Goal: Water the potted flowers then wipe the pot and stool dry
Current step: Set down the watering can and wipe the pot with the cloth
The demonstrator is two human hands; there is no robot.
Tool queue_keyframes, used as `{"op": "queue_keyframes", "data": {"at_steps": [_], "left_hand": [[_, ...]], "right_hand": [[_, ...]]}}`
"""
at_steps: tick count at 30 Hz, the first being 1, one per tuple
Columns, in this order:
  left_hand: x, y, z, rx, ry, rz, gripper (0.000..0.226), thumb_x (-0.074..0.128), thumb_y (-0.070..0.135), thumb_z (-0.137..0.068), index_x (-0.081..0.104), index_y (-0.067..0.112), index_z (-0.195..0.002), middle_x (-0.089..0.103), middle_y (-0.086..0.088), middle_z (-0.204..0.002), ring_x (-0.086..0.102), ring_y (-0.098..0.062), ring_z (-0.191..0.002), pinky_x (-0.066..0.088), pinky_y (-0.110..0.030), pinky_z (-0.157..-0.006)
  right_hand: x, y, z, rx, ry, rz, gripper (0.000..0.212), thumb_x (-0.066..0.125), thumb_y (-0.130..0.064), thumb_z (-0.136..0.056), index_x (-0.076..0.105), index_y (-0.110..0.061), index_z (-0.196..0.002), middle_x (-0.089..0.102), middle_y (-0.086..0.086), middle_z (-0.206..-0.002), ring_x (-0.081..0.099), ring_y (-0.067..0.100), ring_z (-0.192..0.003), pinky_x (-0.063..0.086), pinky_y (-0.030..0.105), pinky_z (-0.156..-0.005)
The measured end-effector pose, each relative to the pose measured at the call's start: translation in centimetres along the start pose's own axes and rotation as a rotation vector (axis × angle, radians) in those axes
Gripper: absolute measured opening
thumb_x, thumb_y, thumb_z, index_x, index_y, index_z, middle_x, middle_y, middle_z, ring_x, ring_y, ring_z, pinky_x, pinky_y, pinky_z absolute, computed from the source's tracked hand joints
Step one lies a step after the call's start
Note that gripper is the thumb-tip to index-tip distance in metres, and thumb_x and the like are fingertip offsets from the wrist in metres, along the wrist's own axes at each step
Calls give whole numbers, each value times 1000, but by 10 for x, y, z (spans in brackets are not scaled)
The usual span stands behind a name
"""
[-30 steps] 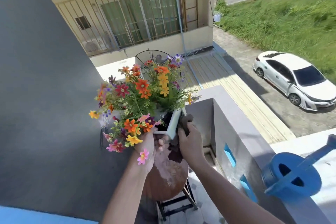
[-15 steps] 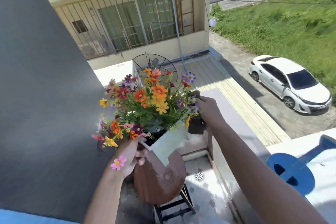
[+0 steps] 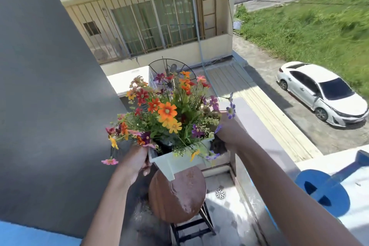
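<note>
A: Listing item one: pot [image 3: 175, 163], white, square, tilted, raised just above the stool [image 3: 177, 195]. No readable writing on it.
B: Contents?
A: Flowers [image 3: 167, 114], orange, red, purple, yellow.
B: Holders?
A: Left hand [image 3: 137, 161] clenched on the pot's left rim; right hand [image 3: 227, 132] at its right side, fingers hidden by blooms, cannot tell.
B: Nearby?
A: Blue watering can [image 3: 323, 191], right ledge; white car [image 3: 323, 92] below.

Both forearms are bare, no sleeves, with the left hand [image 3: 137, 161] and right hand [image 3: 229, 128] ungloved.
</note>
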State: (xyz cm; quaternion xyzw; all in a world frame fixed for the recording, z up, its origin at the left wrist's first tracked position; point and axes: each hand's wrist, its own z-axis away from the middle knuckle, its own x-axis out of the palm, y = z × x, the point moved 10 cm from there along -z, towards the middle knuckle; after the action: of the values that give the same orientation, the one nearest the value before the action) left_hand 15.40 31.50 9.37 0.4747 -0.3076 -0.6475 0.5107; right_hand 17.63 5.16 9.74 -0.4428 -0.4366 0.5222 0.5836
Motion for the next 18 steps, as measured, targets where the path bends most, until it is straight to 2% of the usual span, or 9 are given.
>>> {"op": "queue_keyframes", "data": {"at_steps": [1,3,5,7,9,11,13,16,18], "left_hand": [[1,-1,-1,6,9,2,30,32,5,-95,52,6,-73,38,-3,-47,33,-15,-40,25,-22,-36],[3,-5,-4,4,36,36,30,30,6,-94,54,3,-77,40,-8,-54,36,-18,-44,29,-23,-36],[4,-11,-9,-3,85,74,35,28,11,-99,56,4,-80,44,-12,-53,36,-19,-39,30,-23,-35],[-4,-22,-13,10,200,37,44,27,30,-103,60,9,-82,52,-18,-53,44,-22,-37,37,-26,-39],[-10,-30,-12,15,293,-267,48,28,35,-98,64,3,-90,67,-25,-75,63,-37,-68,50,-43,-64],[3,-29,-6,59,262,-514,44,28,29,-94,65,5,-95,69,-21,-97,62,-40,-96,48,-48,-86],[40,-25,5,60,83,-403,41,32,36,-96,62,12,-82,68,-15,-86,63,-35,-82,51,-47,-86],[87,-17,21,-31,-118,-96,40,35,57,-88,63,28,-88,65,-5,-61,49,-15,-47,43,-35,-56],[96,-12,18,-33,-131,-53,36,30,64,-81,60,46,-89,69,-9,-63,50,-14,-40,34,-30,-50]], "right_hand": [[0,5,-4,-11,30,-47,45,43,20,-88,36,-19,-67,39,-6,-55,33,11,-51,32,21,-38],[2,15,-7,-19,91,-140,32,42,20,-83,44,-8,-68,30,-2,-50,26,11,-54,17,29,-50],[1,22,-4,-16,155,-246,33,45,20,-80,49,-8,-62,30,0,-52,27,13,-57,16,35,-55],[-2,29,0,-7,229,-343,44,49,19,-82,45,-14,-52,37,0,-48,30,11,-51,23,30,-53],[-5,32,4,-16,304,-413,49,46,20,-81,51,-17,-49,46,1,-51,34,13,-53,29,33,-57],[-7,36,3,-17,376,-449,47,43,19,-76,62,-16,-50,46,1,-53,36,16,-60,31,38,-59],[-5,39,4,0,418,-456,43,45,17,-74,63,-16,-53,42,2,-55,35,19,-61,34,41,-59],[7,38,10,-30,440,-433,37,55,8,-78,62,-18,-52,44,0,-51,36,15,-54,37,38,-54],[16,31,18,-77,426,-412,26,62,1,-76,64,-16,-58,47,4,-58,42,16,-58,38,33,-53]]}}
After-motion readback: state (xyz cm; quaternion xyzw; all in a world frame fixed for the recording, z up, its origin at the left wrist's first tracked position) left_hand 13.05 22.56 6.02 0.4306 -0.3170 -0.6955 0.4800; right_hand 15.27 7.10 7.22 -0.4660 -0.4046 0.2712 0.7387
